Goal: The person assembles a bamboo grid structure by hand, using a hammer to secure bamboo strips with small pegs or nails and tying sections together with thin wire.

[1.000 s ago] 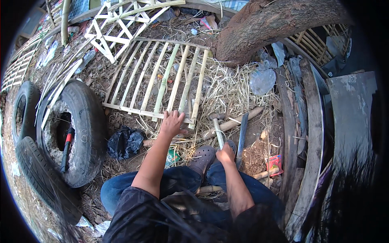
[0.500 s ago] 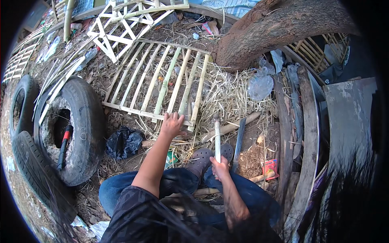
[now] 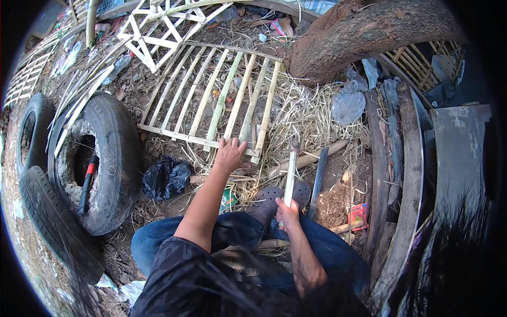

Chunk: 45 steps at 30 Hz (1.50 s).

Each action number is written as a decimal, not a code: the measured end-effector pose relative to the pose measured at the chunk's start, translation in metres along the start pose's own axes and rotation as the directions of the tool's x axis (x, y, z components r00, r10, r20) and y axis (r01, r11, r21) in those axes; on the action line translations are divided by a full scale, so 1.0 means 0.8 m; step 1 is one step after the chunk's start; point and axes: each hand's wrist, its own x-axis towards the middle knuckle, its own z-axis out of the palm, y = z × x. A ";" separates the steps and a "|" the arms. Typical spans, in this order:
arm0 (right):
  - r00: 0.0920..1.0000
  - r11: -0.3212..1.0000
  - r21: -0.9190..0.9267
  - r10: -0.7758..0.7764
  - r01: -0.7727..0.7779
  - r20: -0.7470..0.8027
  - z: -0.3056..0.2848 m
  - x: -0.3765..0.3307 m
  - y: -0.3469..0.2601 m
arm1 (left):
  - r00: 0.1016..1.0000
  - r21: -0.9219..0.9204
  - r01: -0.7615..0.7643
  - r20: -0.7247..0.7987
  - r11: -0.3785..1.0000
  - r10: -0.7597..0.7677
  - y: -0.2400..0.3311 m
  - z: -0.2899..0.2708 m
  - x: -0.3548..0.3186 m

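Bamboo makes up the lattice panel (image 3: 211,100), the largest thing in hand; it lies flat on the straw-strewn ground, and everything else is placed from it. Beyond the panel's far right corner a thick tree trunk (image 3: 364,31) slants across. Left of the panel a worn tyre (image 3: 97,158) lies on its side, with a black plastic bag (image 3: 166,177) between it and the panel's near rail.

On that near rail, close to the right corner, rests the left hand (image 3: 229,154), fingers spread and pressing down. Just off the same corner the right hand (image 3: 288,214) is closed around the lower end of a pale-handled tool (image 3: 290,169), probably a hammer, with its head raised toward the rail. A long dark blade (image 3: 318,179) lies on the ground right of the tool.

The main risk, as I judge it, is a strike landing on the left fingers, since they sit so near the tool's head. A loose rail could also jump under a blow on this soft straw, and thin bamboo might split. The blade lies close to the grey clogs (image 3: 274,198).
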 end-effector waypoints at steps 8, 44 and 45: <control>0.988 0.963 -0.269 -0.019 -0.024 -0.156 -0.013 0.036 0.003 | 0.998 -0.071 0.027 -0.049 0.997 -0.031 -0.004 -0.007 -0.009; 0.829 0.841 -0.218 -0.533 0.496 -0.168 0.108 0.166 0.035 | 0.998 -0.129 0.008 0.056 0.992 -0.001 -0.011 0.031 0.006; 0.825 0.837 -0.205 -0.541 0.507 -0.167 0.109 0.167 0.037 | 0.998 -0.103 0.015 0.070 0.995 -0.007 -0.012 0.030 0.007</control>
